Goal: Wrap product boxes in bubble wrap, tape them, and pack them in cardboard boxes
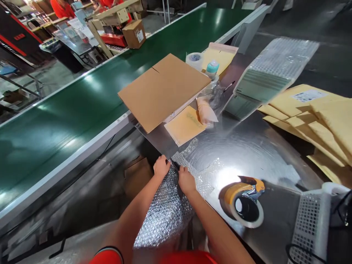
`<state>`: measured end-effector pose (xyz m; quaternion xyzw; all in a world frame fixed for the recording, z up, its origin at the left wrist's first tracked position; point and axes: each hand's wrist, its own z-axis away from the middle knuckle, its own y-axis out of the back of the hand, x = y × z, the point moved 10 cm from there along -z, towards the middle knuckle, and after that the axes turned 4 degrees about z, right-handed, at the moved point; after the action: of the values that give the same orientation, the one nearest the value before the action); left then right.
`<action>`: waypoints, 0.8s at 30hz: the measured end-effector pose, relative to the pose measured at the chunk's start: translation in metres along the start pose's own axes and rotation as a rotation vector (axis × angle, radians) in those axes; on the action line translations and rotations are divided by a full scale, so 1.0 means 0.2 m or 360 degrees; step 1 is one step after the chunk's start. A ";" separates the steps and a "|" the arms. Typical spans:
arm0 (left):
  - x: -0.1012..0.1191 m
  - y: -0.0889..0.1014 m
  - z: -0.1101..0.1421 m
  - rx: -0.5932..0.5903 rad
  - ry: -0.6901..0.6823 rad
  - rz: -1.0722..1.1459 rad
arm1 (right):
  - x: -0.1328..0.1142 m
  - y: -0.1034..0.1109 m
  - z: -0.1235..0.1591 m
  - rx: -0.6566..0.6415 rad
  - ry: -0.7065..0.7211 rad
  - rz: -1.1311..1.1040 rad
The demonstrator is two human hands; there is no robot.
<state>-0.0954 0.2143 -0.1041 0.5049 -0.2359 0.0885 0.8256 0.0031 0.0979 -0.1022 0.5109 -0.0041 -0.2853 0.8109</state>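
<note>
My left hand [161, 167] and my right hand [186, 180] are both closed on a sheet of bubble wrap [165, 209] at the near corner of the steel table [247, 154]. The wrap hangs down off the table edge toward me, and a strip of it [189, 168] lies on the table beyond my hands. A thin dark thing shows between the two hands; I cannot make it out. An orange tape dispenser [243, 200] with a roll of tape lies on the table to the right of my right hand.
A flat cardboard sheet [165, 90] overhangs the green conveyor belt [82, 106]. Padded envelopes [316, 117], one small envelope [184, 124], a wrapped item [205, 110], a tape roll [194, 60], a bottle [212, 68] and bubble mailers [272, 73] lie on the table. A white basket [310, 227] stands at right. People in red work at far left.
</note>
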 end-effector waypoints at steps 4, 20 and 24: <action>0.24 0.05 0.02 -0.0016 -0.0711 -0.0455 | 0.00 0.00 0.00 -0.0003 -0.0006 0.0002; 0.30 -0.04 -0.03 -0.0278 -0.0924 -0.1051 | 0.53 -0.14 0.60 -0.0069 -0.0170 0.0167; 0.30 -0.05 -0.04 -0.0306 -0.0923 -0.1057 | 0.83 -0.22 1.07 -0.0008 -0.0476 0.0332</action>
<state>-0.0372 0.2109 -0.0856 0.4782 -0.2898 -0.3486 0.7522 0.0581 -0.1701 -0.0834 0.4575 -0.1770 -0.2726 0.8277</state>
